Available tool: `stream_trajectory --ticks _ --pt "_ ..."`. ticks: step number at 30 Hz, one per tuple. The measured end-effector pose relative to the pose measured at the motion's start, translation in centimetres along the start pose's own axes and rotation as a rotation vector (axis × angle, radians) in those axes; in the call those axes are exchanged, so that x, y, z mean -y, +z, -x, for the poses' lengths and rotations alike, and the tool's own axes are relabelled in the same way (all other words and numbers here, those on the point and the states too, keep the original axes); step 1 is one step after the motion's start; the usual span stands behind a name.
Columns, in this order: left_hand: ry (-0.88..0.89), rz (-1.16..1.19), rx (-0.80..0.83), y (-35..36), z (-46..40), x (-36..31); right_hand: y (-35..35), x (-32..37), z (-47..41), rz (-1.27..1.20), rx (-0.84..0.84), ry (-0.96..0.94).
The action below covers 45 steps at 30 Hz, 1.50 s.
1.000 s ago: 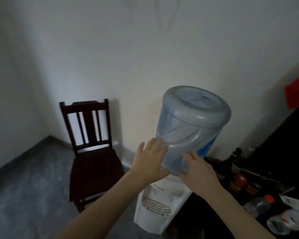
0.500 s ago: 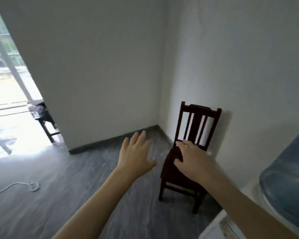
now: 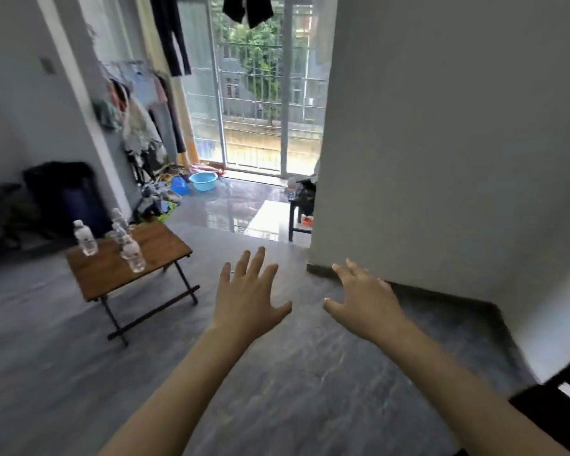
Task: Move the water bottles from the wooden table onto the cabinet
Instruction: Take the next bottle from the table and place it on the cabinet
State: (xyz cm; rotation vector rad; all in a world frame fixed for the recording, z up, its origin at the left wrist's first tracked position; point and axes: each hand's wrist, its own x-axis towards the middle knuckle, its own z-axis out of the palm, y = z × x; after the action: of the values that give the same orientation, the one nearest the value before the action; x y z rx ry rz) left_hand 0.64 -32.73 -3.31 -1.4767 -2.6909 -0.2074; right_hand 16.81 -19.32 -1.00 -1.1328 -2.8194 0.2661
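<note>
A low wooden table (image 3: 112,274) on black folding legs stands at the left of the room. Clear water bottles stand on it: one (image 3: 85,238) near its far left corner, one (image 3: 133,252) nearer the middle, and one (image 3: 118,224) behind that. My left hand (image 3: 249,294) and my right hand (image 3: 364,299) are stretched out in front of me over the grey floor, fingers spread, holding nothing. Both are well to the right of the table. The cabinet is out of sight.
A white wall (image 3: 441,143) juts out on the right with a dark skirting at its foot. A small dark stool (image 3: 301,209) stands beside it. Clothes, a blue basin (image 3: 203,181) and a glass balcony door (image 3: 260,93) lie beyond. A dark chair (image 3: 560,396) shows at bottom right.
The view has swung left, from the water dispenser and chair in the corner to the room with the wooden table. My hands came off the large jug and stay empty.
</note>
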Motion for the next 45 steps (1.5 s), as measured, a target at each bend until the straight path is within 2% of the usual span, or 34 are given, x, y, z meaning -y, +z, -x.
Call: stream_trajectory --ticks 7,14,23,32,45 --pt "-0.334 -0.005 0.001 -2.0 5.8 12.3 2.9 13.1 -4.1 -0.011 0.081 -0.320" --pt "-0.546 -0.045 0.015 -1.8 8.6 18.4 5.9 20.1 -6.9 -0.026 0.150 -0.493" --pt "-0.655 -0.038 0.066 -0.4 2.8 19.7 6.8 20.7 -15.2 -0.060 0.168 -0.606" --pt "-0.708 -0.060 0.047 0.3 -4.8 19.8 6.7 19.6 -24.6 -0.109 0.196 -0.682" --pt "-0.778 -0.033 0.013 0.7 -12.9 26.8 8.3 25.7 -34.3 -0.120 0.214 -0.775"
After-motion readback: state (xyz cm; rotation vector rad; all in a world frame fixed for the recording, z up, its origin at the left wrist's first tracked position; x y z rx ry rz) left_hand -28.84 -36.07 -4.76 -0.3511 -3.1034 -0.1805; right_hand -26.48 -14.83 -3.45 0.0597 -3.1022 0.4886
